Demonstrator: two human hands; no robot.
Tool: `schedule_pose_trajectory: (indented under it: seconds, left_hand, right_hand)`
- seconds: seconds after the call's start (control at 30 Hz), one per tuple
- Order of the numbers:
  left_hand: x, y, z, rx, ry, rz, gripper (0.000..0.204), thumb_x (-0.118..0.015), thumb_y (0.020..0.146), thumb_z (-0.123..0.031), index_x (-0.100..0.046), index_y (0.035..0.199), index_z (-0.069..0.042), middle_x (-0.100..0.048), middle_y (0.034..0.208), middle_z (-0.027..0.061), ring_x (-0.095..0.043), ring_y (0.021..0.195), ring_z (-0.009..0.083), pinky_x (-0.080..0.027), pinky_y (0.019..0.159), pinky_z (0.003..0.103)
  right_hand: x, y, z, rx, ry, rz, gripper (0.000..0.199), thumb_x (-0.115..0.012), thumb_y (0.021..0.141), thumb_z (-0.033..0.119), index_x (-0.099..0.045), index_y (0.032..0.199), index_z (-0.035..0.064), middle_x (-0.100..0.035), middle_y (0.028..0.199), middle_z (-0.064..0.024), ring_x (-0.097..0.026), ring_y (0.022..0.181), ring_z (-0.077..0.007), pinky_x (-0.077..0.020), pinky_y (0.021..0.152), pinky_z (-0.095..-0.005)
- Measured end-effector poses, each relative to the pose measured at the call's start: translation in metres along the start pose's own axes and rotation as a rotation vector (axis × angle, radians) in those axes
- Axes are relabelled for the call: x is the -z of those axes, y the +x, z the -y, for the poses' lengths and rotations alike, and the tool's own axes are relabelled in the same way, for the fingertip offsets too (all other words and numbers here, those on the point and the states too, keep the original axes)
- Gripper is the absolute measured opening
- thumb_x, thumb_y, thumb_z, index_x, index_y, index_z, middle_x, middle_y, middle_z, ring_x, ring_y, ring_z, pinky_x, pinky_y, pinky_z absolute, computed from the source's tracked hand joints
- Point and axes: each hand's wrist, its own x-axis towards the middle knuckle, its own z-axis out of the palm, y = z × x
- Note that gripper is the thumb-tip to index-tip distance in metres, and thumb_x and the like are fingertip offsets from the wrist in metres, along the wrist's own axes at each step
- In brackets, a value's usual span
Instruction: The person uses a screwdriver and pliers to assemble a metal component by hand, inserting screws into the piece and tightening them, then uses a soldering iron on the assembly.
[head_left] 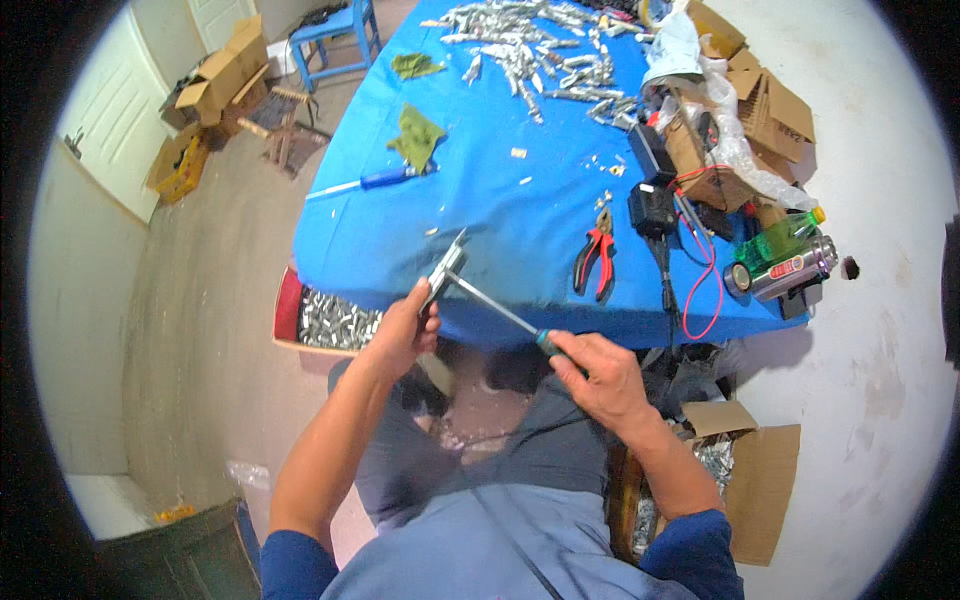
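Above the near edge of the table, my left hand (402, 330) is closed round a slim silvery metal piece (446, 264) with a pointed end aimed away from me. My right hand (606, 374) grips the dark teal handle of a screwdriver (497, 306). Its thin shaft reaches left, and the tip meets the side of the metal piece; whether it sits in a gap there is too small to tell. Red-and-black pliers (597, 257) lie on the blue cloth to the right. A second screwdriver with a blue handle (388, 178) rests farther left.
Many silvery pieces (510, 50) are heaped at the far end of the blue-covered table (480, 210). Green rags (418, 138) lie left. Black adapters (652, 208), a green bottle (775, 240) and a metal flask (795, 272) line the right edge. A red box (288, 310) of small parts sits below.
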Motion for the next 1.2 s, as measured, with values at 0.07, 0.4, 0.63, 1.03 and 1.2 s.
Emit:
schedule_pose_trajectory:
  seconds: [0.07,0.4,0.63,1.03,1.2]
  left_hand:
    - [-0.001,0.0,0.002,-0.005,0.003,-0.008,0.046,-0.05,0.097,-0.055,-0.047,0.078,-0.014,-0.041,0.06,-0.0031,-0.032,0.049,0.0103,-0.025,0.046,0.025]
    - [-0.003,-0.002,0.0,-0.02,0.025,-0.035,0.047,-0.055,0.094,-0.056,-0.045,0.076,-0.014,-0.04,0.059,-0.0036,-0.028,0.047,0.0096,-0.023,0.045,0.025]
    - [-0.003,-0.001,0.001,-0.036,0.025,-0.05,0.05,-0.055,0.093,-0.058,-0.044,0.073,-0.014,-0.037,0.059,-0.0037,-0.027,0.047,0.0098,-0.024,0.045,0.026]
    - [-0.005,0.003,0.01,-0.071,0.057,-0.051,0.056,-0.053,0.091,-0.065,-0.037,0.067,-0.017,-0.03,0.055,-0.0043,-0.026,0.044,0.0101,-0.022,0.042,0.026]
    - [-0.005,0.004,0.012,-0.112,0.132,-0.068,0.058,-0.052,0.091,-0.066,-0.034,0.064,-0.018,-0.03,0.054,-0.0041,-0.026,0.043,0.01,-0.022,0.041,0.027]
  right_hand:
    - [-0.002,0.001,-0.002,0.056,-0.014,-0.066,0.028,-0.069,0.083,0.013,-0.066,0.111,0.0098,-0.067,0.087,-0.0121,-0.065,0.075,-0.0308,-0.0535,0.065,-0.0385]
    - [0.004,0.005,-0.002,-0.049,0.08,0.024,0.027,-0.067,0.087,0.017,-0.066,0.112,0.0056,-0.066,0.084,-0.0152,-0.064,0.075,-0.0339,-0.0516,0.069,-0.0386]
    - [0.008,0.011,-0.005,-0.201,0.25,0.096,0.03,-0.066,0.093,0.021,-0.067,0.117,0.0027,-0.07,0.091,-0.0094,-0.064,0.071,-0.0121,-0.0512,0.064,-0.0286]
    - [0.009,0.027,0.01,-0.05,0.015,0.067,0.034,-0.065,0.089,0.022,-0.065,0.119,0.0079,-0.068,0.093,-0.0163,-0.065,0.084,-0.036,-0.0517,0.072,-0.0414]
    - [0.023,0.036,0.009,0.032,-0.065,0.164,0.037,-0.069,0.085,0.022,-0.064,0.119,0.0089,-0.067,0.09,-0.0166,-0.065,0.082,-0.0353,-0.0516,0.069,-0.0419]
